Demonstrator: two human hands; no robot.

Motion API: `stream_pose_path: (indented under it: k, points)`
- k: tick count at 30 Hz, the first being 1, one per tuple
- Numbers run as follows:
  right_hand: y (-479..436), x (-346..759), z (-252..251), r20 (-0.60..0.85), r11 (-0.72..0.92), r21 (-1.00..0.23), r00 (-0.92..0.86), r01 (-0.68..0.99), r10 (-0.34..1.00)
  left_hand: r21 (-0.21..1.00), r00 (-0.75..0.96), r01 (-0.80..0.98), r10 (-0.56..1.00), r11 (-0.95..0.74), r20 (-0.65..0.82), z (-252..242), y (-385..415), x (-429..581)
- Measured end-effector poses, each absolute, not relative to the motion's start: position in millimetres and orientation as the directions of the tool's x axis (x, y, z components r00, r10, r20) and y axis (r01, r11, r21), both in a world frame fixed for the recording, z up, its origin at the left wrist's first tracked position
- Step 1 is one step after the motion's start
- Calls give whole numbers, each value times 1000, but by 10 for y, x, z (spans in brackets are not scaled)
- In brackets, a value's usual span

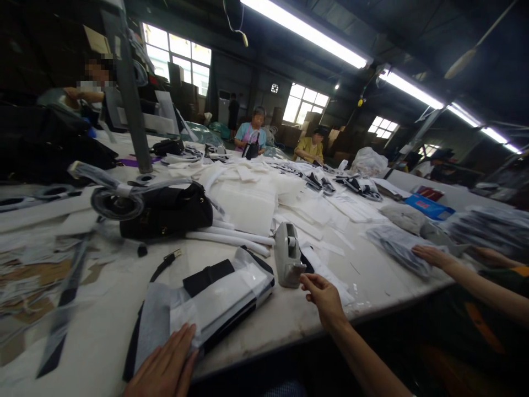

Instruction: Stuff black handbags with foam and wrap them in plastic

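A black bag [209,275], partly wrapped in white tissue paper [215,303], lies on the table close in front of me. My left hand [167,358] rests flat on the near end of the wrapping, fingers stretched out. A grey tape dispenser [287,253] stands to the right of the bag. Just at its near end is my right hand [324,298], thumb and fingertips pinched together; whatever is between them is too small to make out. A black strap with a metal clasp [165,264] trails out behind the bag's left side.
Another black bag [173,209] with a plastic-wrapped strap roll [118,201] sits behind, near white rods [235,237] and paper sheets [243,201]. At right, a co-worker's hand [432,256] touches a plastic-wrapped pack [397,248]. A metal post [134,94] rises at left. Other people work across the table.
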State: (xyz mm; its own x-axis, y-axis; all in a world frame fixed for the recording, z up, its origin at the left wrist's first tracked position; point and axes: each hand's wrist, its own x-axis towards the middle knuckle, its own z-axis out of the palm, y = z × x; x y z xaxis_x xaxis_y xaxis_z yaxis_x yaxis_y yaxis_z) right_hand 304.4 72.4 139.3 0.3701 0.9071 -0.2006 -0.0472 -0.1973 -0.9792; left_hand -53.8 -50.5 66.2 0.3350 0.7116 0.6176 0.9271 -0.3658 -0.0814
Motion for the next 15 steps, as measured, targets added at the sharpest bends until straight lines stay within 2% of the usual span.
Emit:
stream_pose_path:
  k: [6,9,11,12,14,15]
  points:
    - [602,3040,1411,-256,-285,-955,256,82,932,-66,296,940,701,-336,649,918,-509,-451]
    - [491,2927,1477,-232,-266,-943,178,199,956,-22,255,948,719,-316,646,971,-526,-428]
    - [447,2814,1597,-114,-125,-919,51,373,992,13,226,953,741,-302,633,977,-536,-411]
    - [440,2742,1678,-27,5,-880,-60,475,998,29,211,955,744,-296,634,977,-541,-400]
    - [460,2563,1864,122,323,-738,-354,592,927,59,176,959,747,-277,641,982,-550,-373]
    - [488,2453,1959,156,462,-666,-496,585,854,71,160,962,751,-265,640,991,-557,-357]
